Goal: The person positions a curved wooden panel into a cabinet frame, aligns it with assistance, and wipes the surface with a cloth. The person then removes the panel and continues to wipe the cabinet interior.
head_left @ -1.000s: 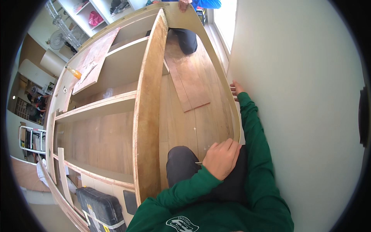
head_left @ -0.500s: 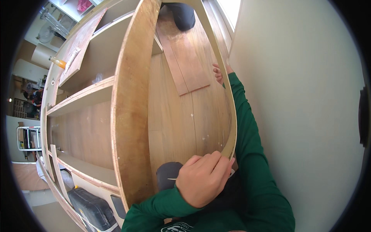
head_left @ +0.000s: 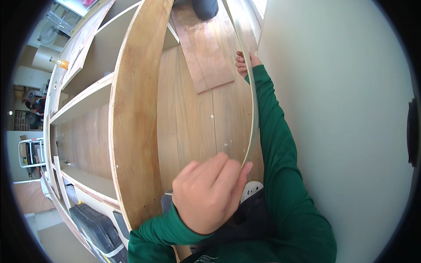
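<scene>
A long, thin, pale strip [head_left: 255, 114] of wood-like sheet bows between my hands, its edge turned upward. My left hand [head_left: 209, 193], slightly blurred, is closed on the near end of the strip, with the thumb along the right side. Farther off, my right hand [head_left: 246, 65] has its fingers curled around the strip from below; the strip hides part of the palm. Left of the strip rises a plywood cabinet frame [head_left: 136, 109], its long side panel standing apart from both hands.
Reddish boards [head_left: 206, 65] lie on the wood floor [head_left: 188, 127]. Beyond them is a dark-clothed knee [head_left: 205, 8]. A pale wall [head_left: 337, 122] stands close on the right. Left are a black case [head_left: 94, 228] and an orange-filled bottle [head_left: 59, 62] on a panel.
The strip has turned edge-up and shifted left. Both hands have moved left and a little farther away, still on the strip. The view has shifted, so the cabinet frame appears farther left.
</scene>
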Demonstrator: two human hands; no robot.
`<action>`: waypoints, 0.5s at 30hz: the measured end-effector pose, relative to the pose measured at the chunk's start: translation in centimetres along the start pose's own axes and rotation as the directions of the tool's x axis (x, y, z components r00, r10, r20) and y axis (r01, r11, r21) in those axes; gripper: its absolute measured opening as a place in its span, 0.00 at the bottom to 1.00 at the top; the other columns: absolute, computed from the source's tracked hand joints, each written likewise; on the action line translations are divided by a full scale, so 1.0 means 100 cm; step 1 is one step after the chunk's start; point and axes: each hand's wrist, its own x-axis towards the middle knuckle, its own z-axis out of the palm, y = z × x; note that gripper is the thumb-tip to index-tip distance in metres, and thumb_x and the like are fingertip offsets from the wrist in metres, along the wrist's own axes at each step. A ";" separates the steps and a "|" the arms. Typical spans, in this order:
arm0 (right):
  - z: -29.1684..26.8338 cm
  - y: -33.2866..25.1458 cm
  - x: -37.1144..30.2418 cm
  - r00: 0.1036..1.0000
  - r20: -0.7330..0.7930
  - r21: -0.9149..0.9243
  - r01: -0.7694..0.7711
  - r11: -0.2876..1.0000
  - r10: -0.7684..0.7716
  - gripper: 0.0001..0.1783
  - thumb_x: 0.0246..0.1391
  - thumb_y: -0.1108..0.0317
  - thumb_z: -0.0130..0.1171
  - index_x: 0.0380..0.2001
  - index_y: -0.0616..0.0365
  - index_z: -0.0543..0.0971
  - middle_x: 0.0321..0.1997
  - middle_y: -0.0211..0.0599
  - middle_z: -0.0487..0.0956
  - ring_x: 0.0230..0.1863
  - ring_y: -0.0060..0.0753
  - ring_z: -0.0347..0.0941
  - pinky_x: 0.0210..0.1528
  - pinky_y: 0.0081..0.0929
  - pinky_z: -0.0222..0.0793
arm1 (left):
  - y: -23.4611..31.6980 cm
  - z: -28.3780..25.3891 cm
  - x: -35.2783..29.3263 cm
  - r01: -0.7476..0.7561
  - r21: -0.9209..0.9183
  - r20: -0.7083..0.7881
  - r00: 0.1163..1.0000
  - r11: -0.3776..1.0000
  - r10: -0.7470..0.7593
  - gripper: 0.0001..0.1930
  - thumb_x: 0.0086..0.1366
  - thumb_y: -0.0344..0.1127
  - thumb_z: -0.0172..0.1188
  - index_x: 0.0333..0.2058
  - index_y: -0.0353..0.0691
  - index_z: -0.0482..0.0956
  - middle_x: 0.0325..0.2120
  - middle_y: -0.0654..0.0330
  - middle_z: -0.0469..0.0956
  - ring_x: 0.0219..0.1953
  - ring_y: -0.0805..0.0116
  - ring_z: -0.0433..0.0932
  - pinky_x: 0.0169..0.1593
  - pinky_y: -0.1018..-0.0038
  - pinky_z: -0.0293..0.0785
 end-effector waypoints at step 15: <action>-0.003 -0.011 -0.023 0.998 0.012 -0.237 -0.050 0.970 0.054 0.16 0.62 0.62 0.46 0.47 0.62 0.67 0.24 0.31 0.66 0.19 0.19 0.61 0.17 0.15 0.58 | 0.020 -0.008 0.012 -0.006 0.053 -0.174 0.985 0.999 0.015 0.10 0.55 0.29 0.63 0.22 0.36 0.69 0.17 0.54 0.67 0.17 0.53 0.66 0.22 0.67 0.60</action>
